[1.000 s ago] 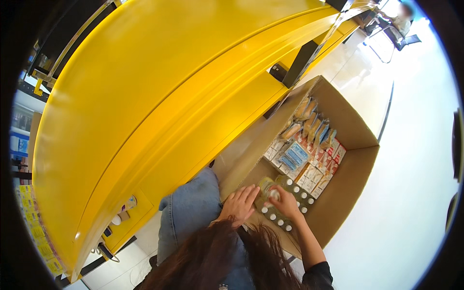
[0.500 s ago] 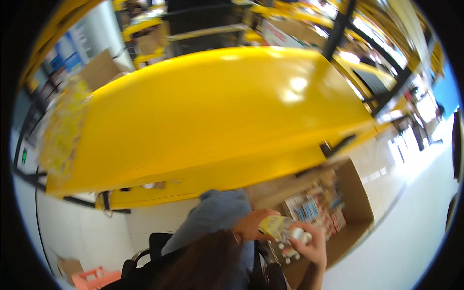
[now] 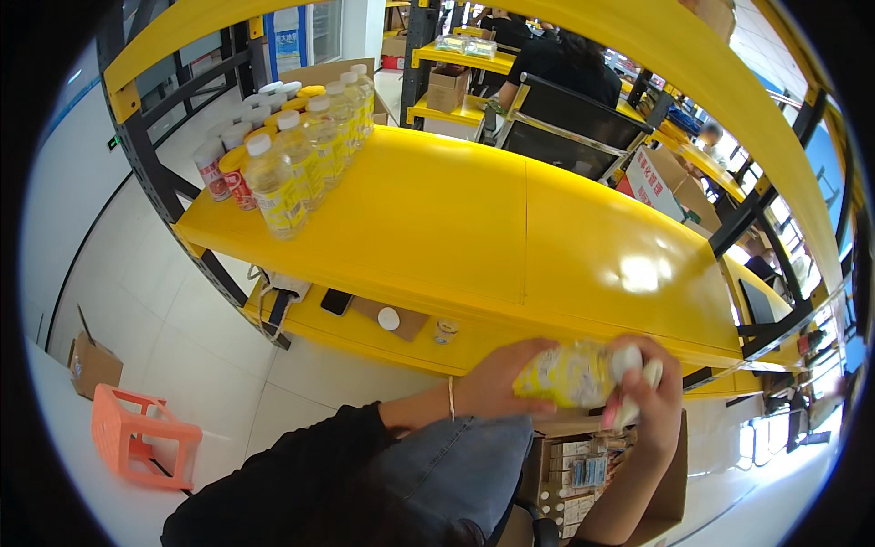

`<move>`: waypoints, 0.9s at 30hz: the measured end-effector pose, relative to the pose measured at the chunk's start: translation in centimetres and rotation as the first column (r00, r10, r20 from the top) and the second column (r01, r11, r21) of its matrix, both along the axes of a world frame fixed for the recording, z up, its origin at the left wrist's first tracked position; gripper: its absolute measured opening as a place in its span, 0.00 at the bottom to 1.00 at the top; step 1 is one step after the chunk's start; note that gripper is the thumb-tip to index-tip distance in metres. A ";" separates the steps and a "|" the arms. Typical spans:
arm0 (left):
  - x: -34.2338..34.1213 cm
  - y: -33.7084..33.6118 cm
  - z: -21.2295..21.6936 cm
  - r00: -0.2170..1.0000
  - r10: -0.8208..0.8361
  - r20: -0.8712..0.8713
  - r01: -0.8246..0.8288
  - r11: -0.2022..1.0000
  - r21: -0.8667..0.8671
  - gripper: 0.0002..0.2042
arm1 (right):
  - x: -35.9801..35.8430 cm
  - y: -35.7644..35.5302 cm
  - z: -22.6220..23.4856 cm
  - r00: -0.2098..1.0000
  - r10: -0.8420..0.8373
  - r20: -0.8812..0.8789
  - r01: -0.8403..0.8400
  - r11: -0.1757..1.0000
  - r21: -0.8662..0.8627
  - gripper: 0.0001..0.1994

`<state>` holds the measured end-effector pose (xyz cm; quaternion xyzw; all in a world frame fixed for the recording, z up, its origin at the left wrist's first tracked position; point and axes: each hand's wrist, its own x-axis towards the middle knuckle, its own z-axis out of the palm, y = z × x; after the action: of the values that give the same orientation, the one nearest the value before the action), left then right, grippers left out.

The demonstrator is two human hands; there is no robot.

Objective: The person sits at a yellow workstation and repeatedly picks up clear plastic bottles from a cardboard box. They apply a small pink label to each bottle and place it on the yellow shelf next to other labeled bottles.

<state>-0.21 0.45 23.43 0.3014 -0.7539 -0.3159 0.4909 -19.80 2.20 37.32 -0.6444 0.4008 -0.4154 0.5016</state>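
Observation:
In my left hand (image 3: 501, 378) is a clear plastic bottle (image 3: 576, 376) with a yellow label, held tilted on its side over my lap. Its white cap (image 3: 624, 359) points to the right. My right hand (image 3: 654, 387) is closed at the cap end, with its fingers around a pale object (image 3: 638, 397) with a pink end. Motion blur hides what that object is. Similar yellow-labelled bottles (image 3: 278, 196) stand in a row at the left end of the yellow shelf (image 3: 437, 219). Cans (image 3: 237, 175) with yellow or white lids stand behind them.
An open cardboard box (image 3: 673, 483) of small packages is beside my legs at the lower right. The lower shelf holds a phone (image 3: 336, 302), a white round lid (image 3: 389, 318) and a small clear jar (image 3: 445, 332). A pink stool (image 3: 141, 438) stands left; a person (image 3: 570, 68) sits beyond.
Both hands have lifted the bottle up from over the cardboard box towards the shelf's front edge. The view has shifted, so the row of bottles and cans now shows at the left.

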 end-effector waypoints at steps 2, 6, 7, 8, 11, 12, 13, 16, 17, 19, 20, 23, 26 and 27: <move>1.8 -0.5 1.9 0.996 0.032 -0.086 -0.025 0.997 0.077 0.35 | 2.2 -1.6 0.9 0.996 -0.030 0.087 0.037 0.996 -0.083 0.16; 4.3 -2.0 4.2 0.974 0.081 -0.213 -0.054 0.990 0.128 0.32 | 5.6 -2.9 0.5 0.944 -0.121 0.308 0.195 0.956 -0.221 0.14; 4.8 -2.5 4.9 0.968 0.105 -0.228 -0.086 0.992 0.091 0.32 | 5.8 -3.1 0.0 0.949 -0.124 0.291 0.203 0.944 -0.262 0.14; 5.2 -3.0 5.3 0.961 0.127 -0.247 -0.116 0.991 0.062 0.31 | 6.1 -3.4 -0.6 0.944 -0.155 0.293 0.236 0.935 -0.266 0.13; 6.9 -5.0 6.1 0.958 0.155 -0.242 -0.149 0.988 0.043 0.31 | 7.5 -4.2 -1.9 0.918 -0.184 0.351 0.283 0.924 -0.256 0.10; 7.5 -5.5 5.9 0.961 0.161 -0.226 -0.153 0.987 0.052 0.30 | 8.2 -4.5 -2.3 0.911 -0.207 0.357 0.309 0.916 -0.256 0.10; 7.9 -5.8 5.7 0.960 0.177 -0.219 -0.166 0.984 0.069 0.30 | 9.0 -4.8 -2.7 0.903 -0.229 0.364 0.334 0.907 -0.257 0.10; 8.0 -6.9 4.6 0.958 0.184 -0.222 -0.167 0.982 0.091 0.29 | 10.1 -5.1 -3.0 0.909 -0.243 0.340 0.371 0.842 -0.390 0.08; 8.1 -7.2 3.9 0.957 0.186 -0.221 -0.169 0.981 0.093 0.29 | 10.4 -5.6 -3.5 0.918 -0.225 0.327 0.361 0.813 -0.456 0.08; 8.3 -7.6 3.1 0.961 0.186 -0.207 -0.169 0.981 0.096 0.30 | 11.3 -6.2 -3.8 0.933 -0.226 0.280 0.352 0.734 -0.581 0.09; 8.6 -7.8 3.1 0.964 0.187 -0.189 -0.170 0.980 0.100 0.30 | 12.0 -6.5 -3.7 0.937 -0.246 0.248 0.349 0.688 -0.636 0.09; 8.7 -7.9 3.3 0.960 0.151 -0.234 -0.116 0.980 0.160 0.33 | 14.0 -7.2 -2.8 0.934 -0.337 0.123 0.288 0.501 -0.816 0.11; 8.8 -7.6 3.8 0.974 0.172 -0.149 -0.153 0.979 0.135 0.35 | 15.3 -8.4 -3.1 0.904 -0.424 0.050 0.204 0.326 -0.923 0.12; 8.8 -7.6 3.9 0.977 0.191 -0.092 -0.181 0.978 0.105 0.35 | 15.3 -9.0 -3.6 0.886 -0.464 0.013 0.156 0.271 -0.950 0.12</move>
<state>8.63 -7.11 27.37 0.3773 -0.6806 -0.3193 0.5408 -4.45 -6.83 33.75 -0.7695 0.2727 -0.5670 -0.1095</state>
